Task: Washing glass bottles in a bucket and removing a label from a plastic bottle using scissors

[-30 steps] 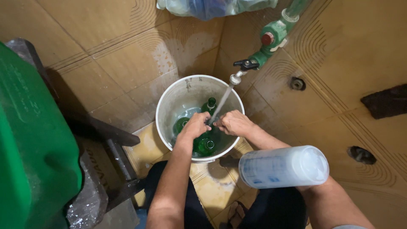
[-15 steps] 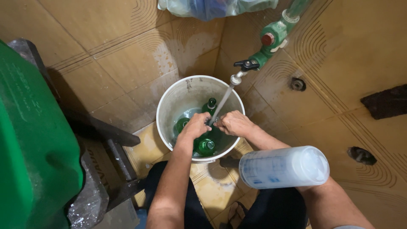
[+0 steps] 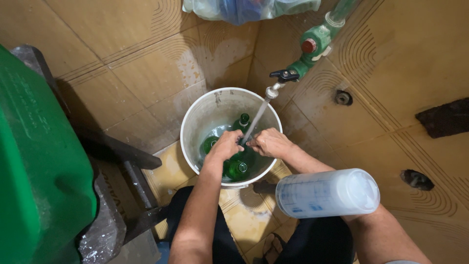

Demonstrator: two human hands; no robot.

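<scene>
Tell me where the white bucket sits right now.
The white bucket sits centre frame on the tiled floor, under the green tap, with both hands inside.

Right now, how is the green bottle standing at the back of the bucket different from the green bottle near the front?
The back bottle stands clear of the hands, its neck and cap showing against the white bucket wall. The front bottle sits lower, below the left hand and right hand, and the camera looks straight down on its round top. Both are dark green glass inside the same bucket.
</scene>
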